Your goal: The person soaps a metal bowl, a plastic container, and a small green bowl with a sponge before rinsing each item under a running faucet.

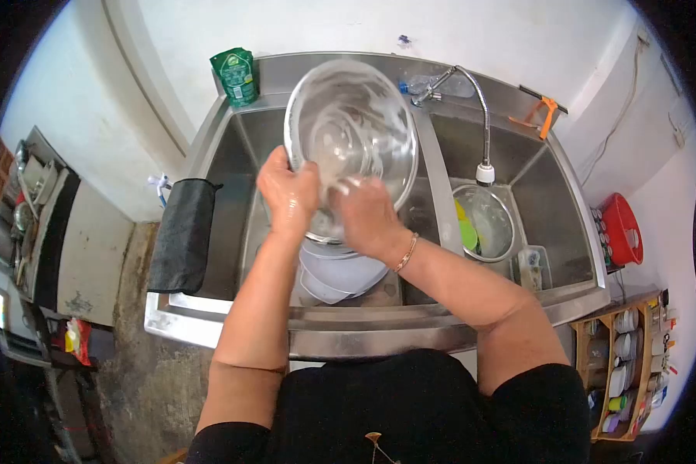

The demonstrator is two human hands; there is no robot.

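Observation:
A large metal bowl is tilted up over the left sink basin, its inside streaked with white suds. My left hand is wet and closed on the bowl's left rim, thumb over the inner side. Against the lower inside of the bowl is my right hand, its fingers smeared by motion, so whether anything is in them cannot be made out. Beneath the bowl, whitish translucent lids or plates lie in the left basin.
The right basin holds a round metal pot with green and yellow items, under a flexible faucet. A dark cloth drapes over the left edge. A green pouch stands at the back left, and an orange-handled tool at the back right.

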